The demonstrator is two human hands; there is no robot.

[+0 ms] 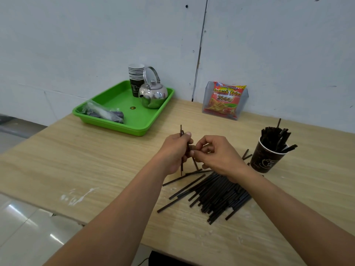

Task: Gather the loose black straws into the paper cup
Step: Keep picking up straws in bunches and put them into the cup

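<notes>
Left hand [175,152] grip curls round a few upright straws [181,129], right hand [217,156] pinches another; best tap their ends level on the tabletop [96,160] before the paper cup [267,160]

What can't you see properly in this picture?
Head view:
- How many thin black straws the left hand holds: curled fingers hide them.
- Part of the loose black straw pile: the right arm covers it.
- Contents of the clear plastic bag on the green plastic tray: too blurred.
</notes>
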